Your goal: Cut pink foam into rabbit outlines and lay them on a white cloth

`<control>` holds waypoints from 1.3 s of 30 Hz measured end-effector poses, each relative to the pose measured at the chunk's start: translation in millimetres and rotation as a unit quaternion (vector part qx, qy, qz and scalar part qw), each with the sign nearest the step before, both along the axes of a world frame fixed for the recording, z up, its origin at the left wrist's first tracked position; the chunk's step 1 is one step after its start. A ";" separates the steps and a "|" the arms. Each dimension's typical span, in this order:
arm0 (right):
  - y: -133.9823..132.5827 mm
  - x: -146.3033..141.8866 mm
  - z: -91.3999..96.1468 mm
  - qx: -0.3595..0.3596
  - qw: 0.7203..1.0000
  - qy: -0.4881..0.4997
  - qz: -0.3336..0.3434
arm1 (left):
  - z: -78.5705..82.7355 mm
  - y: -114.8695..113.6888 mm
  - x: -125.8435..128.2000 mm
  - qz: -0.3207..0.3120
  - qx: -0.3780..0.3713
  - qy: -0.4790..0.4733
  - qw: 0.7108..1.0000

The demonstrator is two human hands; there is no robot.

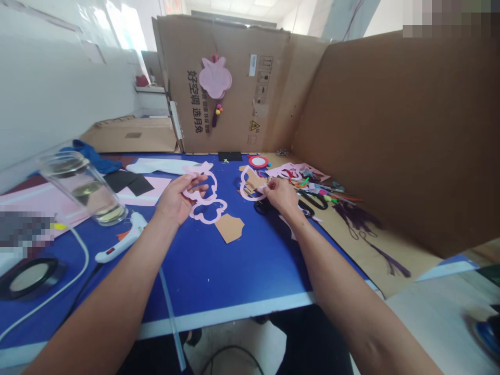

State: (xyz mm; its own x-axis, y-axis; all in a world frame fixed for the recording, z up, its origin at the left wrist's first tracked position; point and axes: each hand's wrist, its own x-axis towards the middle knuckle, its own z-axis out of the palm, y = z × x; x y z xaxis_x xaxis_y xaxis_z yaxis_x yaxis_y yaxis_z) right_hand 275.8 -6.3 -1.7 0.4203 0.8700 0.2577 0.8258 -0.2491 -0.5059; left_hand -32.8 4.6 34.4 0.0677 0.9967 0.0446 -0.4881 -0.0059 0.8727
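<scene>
My left hand (177, 195) is closed on a pink foam outline frame (203, 200) and holds it just above the blue table (211, 271); a second pink outline hangs joined below it. My right hand (279, 194) pinches the edge of another pink outline frame (247, 187) lying on the table. A brown cardboard cut-out (229, 227) lies between my arms. Black scissors (312, 200) rest just right of my right hand.
A glass jar (84, 188) stands at the left, with a white glue gun (121, 240) and its cable beside it. Pink sheets (39, 200), craft scraps (312, 179) and purple tassels (367, 229) lie around. Cardboard walls (390, 130) enclose the back and right; a pink ornament (215, 78) hangs there.
</scene>
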 end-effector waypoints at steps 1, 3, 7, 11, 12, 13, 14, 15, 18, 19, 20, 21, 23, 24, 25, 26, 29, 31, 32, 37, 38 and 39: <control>0.4 1.0 -0.2 0.013 1.000 0.016 0.009 | -0.1 0.1 -0.3 0.000 0.001 0.000 1.000; 1.3 2.9 -1.0 0.039 0.997 0.058 0.031 | -0.3 0.3 -0.6 0.001 0.003 -0.001 1.000; 2.6 5.9 -3.3 0.073 0.982 0.155 0.083 | 0.0 0.5 0.3 0.002 -0.003 0.000 1.000; 2.0 6.2 -4.5 0.072 0.970 0.208 0.105 | 0.1 0.8 1.0 0.001 -0.013 0.003 1.000; 1.4 6.2 -4.6 0.068 0.969 0.211 0.106 | 0.1 0.8 0.8 0.001 -0.012 0.004 1.000; 0.6 6.1 -4.5 0.064 0.970 0.207 0.106 | 0.0 0.8 0.5 0.003 -0.010 0.004 1.000; -0.4 6.2 -4.3 0.062 0.973 0.195 0.103 | 0.0 0.8 0.2 0.005 -0.009 0.004 1.000; -1.6 6.2 -4.0 0.063 0.977 0.176 0.098 | 0.0 0.7 -0.2 0.006 -0.008 0.004 1.000; -5.4 6.1 -2.3 0.074 0.988 0.112 0.080 | 0.4 0.1 -0.7 0.002 -0.008 0.002 1.000; -6.5 6.0 -1.5 0.080 0.989 0.097 0.074 | 0.6 -0.2 -0.7 0.000 -0.007 0.001 1.000; -7.2 5.8 -0.7 0.087 0.990 0.088 0.072 | 0.8 -0.4 -0.7 0.000 -0.006 -0.001 1.000; -7.7 5.7 0.2 0.096 0.989 0.085 0.074 | 1.0 -0.5 -0.6 0.001 -0.004 -0.004 1.000; -7.8 5.5 1.9 0.126 0.985 0.089 0.083 | 1.4 -0.7 -0.7 0.003 -0.001 -0.010 1.000; -7.5 5.4 2.6 0.145 0.981 0.095 0.091 | 1.6 -0.8 -0.8 0.003 -0.001 -0.011 1.000; -7.2 5.4 3.4 0.166 0.976 0.102 0.100 | 1.7 -0.8 -1.1 0.002 -0.002 -0.012 1.000; -6.8 5.4 4.0 0.188 0.970 0.112 0.109 | 1.7 -0.8 -1.4 0.000 -0.003 -0.012 1.000; -6.3 5.2 5.8 0.236 0.951 0.149 0.136 | 1.6 -0.8 -2.3 -0.005 -0.006 -0.009 1.000; -6.8 4.4 7.3 0.255 0.941 0.173 0.142 | 1.5 -0.8 -2.6 -0.006 -0.006 -0.009 1.000; -7.3 3.6 8.2 0.262 0.936 0.186 0.144 | 1.6 -0.8 -2.7 -0.006 -0.005 -0.009 1.000; -12.3 -5.1 13.5 0.276 0.916 0.238 0.171 | 1.7 -0.9 -3.0 -0.002 -0.011 -0.013 1.000; -13.2 -7.2 14.3 0.280 0.912 0.242 0.176 | 1.5 -0.9 -3.0 -0.001 -0.014 -0.015 1.000; -14.0 -9.1 14.8 0.285 0.909 0.246 0.180 | 1.3 -1.0 -3.0 -0.001 -0.016 -0.017 1.000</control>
State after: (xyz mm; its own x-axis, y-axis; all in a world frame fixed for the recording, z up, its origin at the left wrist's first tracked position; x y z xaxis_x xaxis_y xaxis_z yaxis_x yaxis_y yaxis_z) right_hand 266.7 -20.2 13.2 0.3218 0.7579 0.5676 0.4400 0.4111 -0.7984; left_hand -35.8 3.7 35.6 0.0690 0.9975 0.0149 -0.5167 0.0229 0.8559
